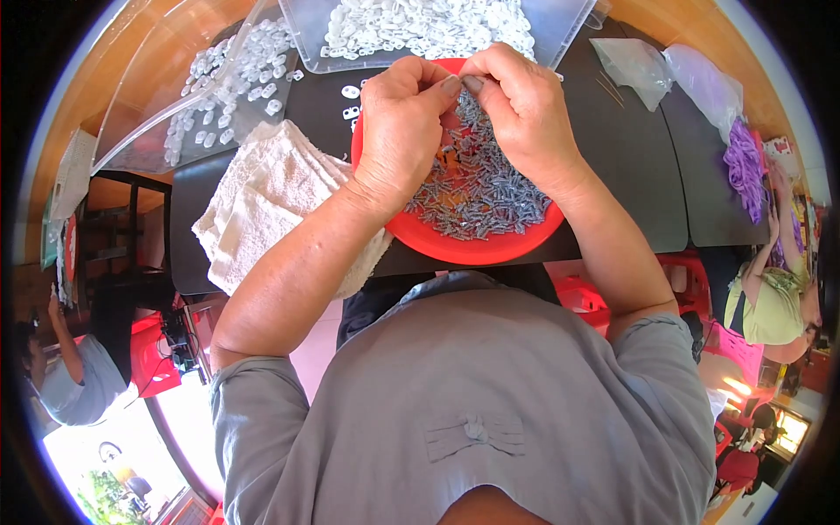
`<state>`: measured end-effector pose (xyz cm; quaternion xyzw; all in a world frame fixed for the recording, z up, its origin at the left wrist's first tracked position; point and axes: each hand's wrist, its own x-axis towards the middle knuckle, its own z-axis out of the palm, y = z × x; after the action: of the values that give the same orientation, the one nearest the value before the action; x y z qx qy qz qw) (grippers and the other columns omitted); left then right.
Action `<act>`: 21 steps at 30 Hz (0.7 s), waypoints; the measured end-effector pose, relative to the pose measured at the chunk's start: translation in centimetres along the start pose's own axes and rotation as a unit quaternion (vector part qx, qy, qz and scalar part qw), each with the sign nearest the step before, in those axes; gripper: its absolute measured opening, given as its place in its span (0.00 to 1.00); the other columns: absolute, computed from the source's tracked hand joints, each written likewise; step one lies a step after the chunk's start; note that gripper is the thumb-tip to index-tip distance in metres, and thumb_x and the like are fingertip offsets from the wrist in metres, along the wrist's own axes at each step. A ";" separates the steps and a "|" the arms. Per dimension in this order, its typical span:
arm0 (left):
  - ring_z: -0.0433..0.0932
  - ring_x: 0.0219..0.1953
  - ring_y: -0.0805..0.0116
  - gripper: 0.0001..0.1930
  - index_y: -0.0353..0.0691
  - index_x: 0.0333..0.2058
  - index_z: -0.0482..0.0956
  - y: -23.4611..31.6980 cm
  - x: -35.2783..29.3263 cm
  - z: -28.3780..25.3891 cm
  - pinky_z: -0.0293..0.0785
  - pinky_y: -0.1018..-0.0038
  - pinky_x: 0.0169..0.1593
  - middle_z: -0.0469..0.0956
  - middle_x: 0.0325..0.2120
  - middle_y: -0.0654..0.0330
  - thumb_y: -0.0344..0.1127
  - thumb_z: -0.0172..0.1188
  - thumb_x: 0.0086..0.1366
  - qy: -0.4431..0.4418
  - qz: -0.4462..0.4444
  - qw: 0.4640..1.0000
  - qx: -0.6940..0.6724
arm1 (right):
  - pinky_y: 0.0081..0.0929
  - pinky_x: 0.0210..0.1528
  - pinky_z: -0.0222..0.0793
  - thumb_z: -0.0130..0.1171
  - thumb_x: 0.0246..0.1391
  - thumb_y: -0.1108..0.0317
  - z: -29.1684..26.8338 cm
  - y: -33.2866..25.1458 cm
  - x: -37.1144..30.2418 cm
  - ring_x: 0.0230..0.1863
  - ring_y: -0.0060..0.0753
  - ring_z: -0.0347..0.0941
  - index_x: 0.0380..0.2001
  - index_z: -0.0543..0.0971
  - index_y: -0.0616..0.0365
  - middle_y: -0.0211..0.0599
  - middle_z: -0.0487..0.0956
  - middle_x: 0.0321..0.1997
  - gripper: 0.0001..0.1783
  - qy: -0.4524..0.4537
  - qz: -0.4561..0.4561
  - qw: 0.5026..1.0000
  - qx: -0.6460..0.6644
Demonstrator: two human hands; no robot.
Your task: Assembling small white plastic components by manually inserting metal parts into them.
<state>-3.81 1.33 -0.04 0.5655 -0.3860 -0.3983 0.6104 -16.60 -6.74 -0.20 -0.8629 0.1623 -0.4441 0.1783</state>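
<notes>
Above the far part of a red basin [490, 254], my left hand [401, 122] and my right hand [525, 114] meet with thumbs and fingertips pinched together. Whatever sits between the fingertips is too small and covered to make out. Many small grey screw-like pieces [490, 197] lie heaped in the basin below my hands. Just beyond stands a clear plastic bin [302, 39] holding a pile of small white oval plastic parts [429, 26]. A few white parts [351, 92] rest on the dark table to the left of my left hand.
A cream towel [271, 206] lies under my left forearm. At the far left, a clear tray [131, 131] holds more white parts. Plastic bags [634, 70], thin sticks [610, 87] and purple strands [744, 171] are on the right. Other people sit at both sides.
</notes>
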 end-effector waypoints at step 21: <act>0.72 0.18 0.76 0.08 0.31 0.29 0.76 0.7 0.4 -0.5 0.68 0.79 0.19 0.73 0.19 0.62 0.32 0.58 0.60 -0.012 0.024 0.998 -0.063 | 0.17 0.36 0.70 0.56 0.57 0.73 -3.0 0.3 1.3 0.37 0.19 0.75 0.40 0.80 0.60 0.29 0.80 0.37 0.09 -0.036 0.237 0.929 0.282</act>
<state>-3.16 1.18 0.65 0.5117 -0.3814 -0.4135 0.6494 -18.35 -8.08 2.21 -0.7290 0.2242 -0.3846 0.5200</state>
